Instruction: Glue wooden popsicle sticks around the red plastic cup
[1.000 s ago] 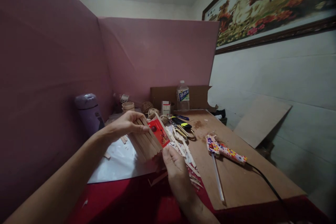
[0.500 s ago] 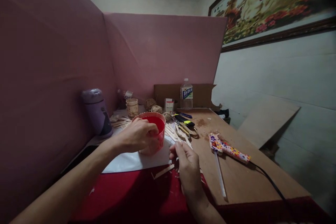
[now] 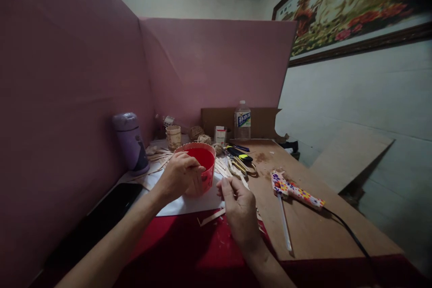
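Observation:
A red plastic bucket (image 3: 206, 162) with a scalloped pink rim stands upright on a white sheet (image 3: 182, 207). My left hand (image 3: 184, 175) is at its near left side, covering part of the rim and wall. Its fingers are curled together, and whatever they pinch, if anything, is hidden. To the right of the bucket and closer to me, my right hand (image 3: 239, 209) is closed, thumb against fingertips. I cannot make out anything between them. Thin wooden strips (image 3: 212, 217) lie on the red cloth (image 3: 189, 238) just left of that hand.
On the brown board at right lies a flower-patterned glue gun (image 3: 297, 193) with its cord. Scissors (image 3: 248, 168) and a black-and-yellow cutter (image 3: 239, 154) lie behind my right hand. A purple flask (image 3: 131, 144), a woven cup (image 3: 173, 137), twine balls (image 3: 204, 139) and a bottle (image 3: 242, 121) stand farther back.
My left forearm has shifted right, uncovering more of a dark flat object at left. The left hand has dropped slightly at the bucket's rim. The whole view has shifted a little.

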`<state>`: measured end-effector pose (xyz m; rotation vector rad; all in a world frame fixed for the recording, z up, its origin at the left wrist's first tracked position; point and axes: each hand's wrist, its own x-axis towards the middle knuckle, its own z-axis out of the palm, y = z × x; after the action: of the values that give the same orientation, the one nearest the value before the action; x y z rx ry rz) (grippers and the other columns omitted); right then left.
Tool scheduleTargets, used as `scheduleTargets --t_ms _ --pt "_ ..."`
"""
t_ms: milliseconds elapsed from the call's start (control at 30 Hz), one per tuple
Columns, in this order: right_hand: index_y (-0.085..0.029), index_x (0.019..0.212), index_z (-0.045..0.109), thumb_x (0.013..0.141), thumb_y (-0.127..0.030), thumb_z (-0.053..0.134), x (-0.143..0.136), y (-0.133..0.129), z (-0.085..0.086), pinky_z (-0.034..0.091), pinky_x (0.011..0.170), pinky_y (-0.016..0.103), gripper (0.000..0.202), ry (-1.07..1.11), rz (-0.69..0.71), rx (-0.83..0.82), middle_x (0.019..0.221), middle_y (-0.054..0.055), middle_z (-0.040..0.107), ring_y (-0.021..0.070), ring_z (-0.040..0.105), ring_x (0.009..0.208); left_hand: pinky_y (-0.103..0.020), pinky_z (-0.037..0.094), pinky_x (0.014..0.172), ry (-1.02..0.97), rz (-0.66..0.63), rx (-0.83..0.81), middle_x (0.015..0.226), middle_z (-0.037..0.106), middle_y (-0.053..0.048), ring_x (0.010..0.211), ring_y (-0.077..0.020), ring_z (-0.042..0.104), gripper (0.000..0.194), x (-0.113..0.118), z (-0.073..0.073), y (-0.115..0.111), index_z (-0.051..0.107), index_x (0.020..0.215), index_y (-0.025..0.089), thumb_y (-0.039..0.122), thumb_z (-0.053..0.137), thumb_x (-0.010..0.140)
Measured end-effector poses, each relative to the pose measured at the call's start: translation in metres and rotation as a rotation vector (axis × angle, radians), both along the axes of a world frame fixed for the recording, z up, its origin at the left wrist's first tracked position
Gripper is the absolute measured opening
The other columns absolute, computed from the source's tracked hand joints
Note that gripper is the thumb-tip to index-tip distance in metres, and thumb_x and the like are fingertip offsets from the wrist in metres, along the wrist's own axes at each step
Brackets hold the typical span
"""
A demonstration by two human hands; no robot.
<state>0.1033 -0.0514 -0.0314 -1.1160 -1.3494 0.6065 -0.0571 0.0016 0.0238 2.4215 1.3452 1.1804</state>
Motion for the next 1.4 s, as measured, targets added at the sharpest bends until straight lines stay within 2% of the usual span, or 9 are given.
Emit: scheduleTargets --t_ms 67,167,233,333,533,700,867,1133,1400 --pt "-0.019 0.071 0.058 0.093 -0.032 0.042 0.0 0.001 0.012 0.038 0.059 0.028 0.03 -0.182 -0.037 0.053 0.069 0.003 0.061 0.0172 0.054 0.065 -0.038 0.039 0.088 0.016 -0.007 0.021 0.075 0.064 -0.003 0.08 -0.0206 0.055 0.011 -0.004 -0.002 -0.001 0.066 0.064 0.024 0.031 0.072 0.068" --pt "-0.019 0.076 0.063 0.09 -0.021 0.048 -0.001 0.002 0.033 0.04 0.066 0.031 0.021 -0.43 -0.097 0.135 0.079 0.005 0.065 0.0195 0.057 0.074 -0.042 0.036 0.095 0.102 -0.03 0.038 0.084 0.064 -0.004 0.095 -0.0247 0.054 0.017 -0.011 -0.002 -0.002 0.069 0.073 0.024 0.034 0.077 0.062" --pt "-0.019 0.079 0.066 0.087 -0.017 0.054 -0.003 0.005 0.047 0.041 0.071 0.033 0.015 -0.575 -0.122 0.185 0.083 0.005 0.067 0.0209 0.058 0.081 -0.041 0.036 0.094 0.173 -0.075 0.023 0.078 0.063 -0.004 0.091 -0.0236 0.054 0.013 -0.014 0.0 -0.001 0.069 0.068 0.023 0.036 0.073 0.069" --pt "-0.021 0.086 0.07 0.084 -0.018 0.06 -0.01 0.014 0.064 0.042 0.07 0.033 0.01 -0.789 -0.145 0.256 0.09 0.006 0.069 0.0228 0.058 0.087 -0.038 0.038 0.088 0.215 -0.139 0.011 0.066 0.06 -0.003 0.075 -0.0189 0.053 0.024 -0.017 0.002 0.004 0.065 0.056 0.022 0.033 0.065 0.077" --pt "-0.022 0.077 0.073 0.081 -0.022 0.065 -0.014 0.039 0.081 0.038 0.058 0.03 0.01 -1.222 -0.031 0.329 0.079 0.006 0.072 0.0216 0.059 0.075 -0.033 0.041 0.079 0.203 -0.178 0.019 0.062 0.06 -0.003 0.072 -0.0183 0.054 0.024 -0.018 0.002 0.011 0.064 0.053 0.021 0.031 0.067 0.074" --pt "-0.018 0.074 0.073 0.083 -0.021 0.064 -0.011 0.046 0.085 0.038 0.06 0.03 0.013 -1.315 0.11 0.41 0.078 0.009 0.072 0.0209 0.058 0.074 -0.032 0.041 0.078 0.203 -0.206 0.03 0.059 0.06 -0.001 0.066 -0.0154 0.053 0.023 -0.018 0.0 0.012 0.063 0.051 0.021 0.026 0.068 0.072" --pt "-0.015 0.075 0.071 0.084 -0.017 0.06 -0.007 0.054 0.078 0.04 0.068 0.029 0.014 -1.317 0.226 0.46 0.08 0.009 0.072 0.0197 0.058 0.078 -0.031 0.041 0.076 0.197 -0.207 0.047 0.058 0.059 0.002 0.063 -0.0133 0.051 0.023 -0.017 -0.003 0.015 0.062 0.052 0.019 0.028 0.067 0.073" --pt "-0.013 0.074 0.069 0.083 -0.01 0.057 -0.006 0.057 0.069 0.039 0.07 0.028 0.016 -1.237 0.249 0.462 0.078 0.01 0.069 0.0183 0.055 0.076 -0.033 0.042 0.08 0.218 -0.2 0.09 0.056 0.059 0.003 0.06 -0.0116 0.05 0.024 -0.016 -0.002 0.013 0.063 0.053 0.02 0.029 0.065 0.075" --pt "-0.013 0.072 0.067 0.077 -0.004 0.058 -0.005 0.06 0.061 0.037 0.067 0.027 0.013 -1.122 0.269 0.426 0.073 0.007 0.066 0.0173 0.051 0.074 -0.031 0.041 0.072 0.23 -0.195 0.097 0.058 0.061 0.001 0.061 -0.0129 0.05 0.016 -0.018 -0.005 0.016 0.066 0.057 0.02 0.024 0.067 0.073"
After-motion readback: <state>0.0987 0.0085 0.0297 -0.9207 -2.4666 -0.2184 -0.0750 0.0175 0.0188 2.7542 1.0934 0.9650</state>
